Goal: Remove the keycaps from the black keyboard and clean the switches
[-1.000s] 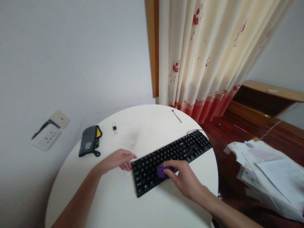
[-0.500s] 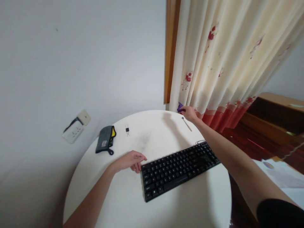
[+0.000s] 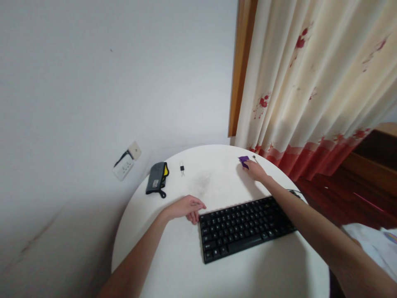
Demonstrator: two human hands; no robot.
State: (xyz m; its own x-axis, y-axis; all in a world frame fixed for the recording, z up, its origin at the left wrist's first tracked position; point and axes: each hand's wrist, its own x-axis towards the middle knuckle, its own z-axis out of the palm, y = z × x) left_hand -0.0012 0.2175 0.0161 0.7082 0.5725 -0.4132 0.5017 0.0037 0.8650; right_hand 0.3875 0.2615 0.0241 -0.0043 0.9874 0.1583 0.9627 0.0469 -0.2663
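My right hand [image 3: 256, 170] reaches over the far right of the round table, fingers closed on a small purple cloth or wrapper [image 3: 244, 161]; which of the two I cannot tell. The tip of a thin stick-like thing [image 3: 254, 157] shows just beyond that hand, the rest hidden by it. My left hand [image 3: 188, 207] rests on the tabletop with loosely bent fingers, at the upper left corner of a black keyboard [image 3: 242, 229]. Nothing shows in it. My right forearm covers the keyboard's right end.
On the white table [image 3: 161, 256], a grey pouch [image 3: 156, 179] with yellow lining lies at the far left, a black binder clip [image 3: 182, 168] beside it. A wall socket [image 3: 123, 167], a flowered curtain [image 3: 279, 103] and white papers [image 3: 369, 244] surround the table.
My right hand has brought the purple thing from the table's far edge by the curtain in over the tabletop. My left hand stays by the keyboard. The whole view has shifted.
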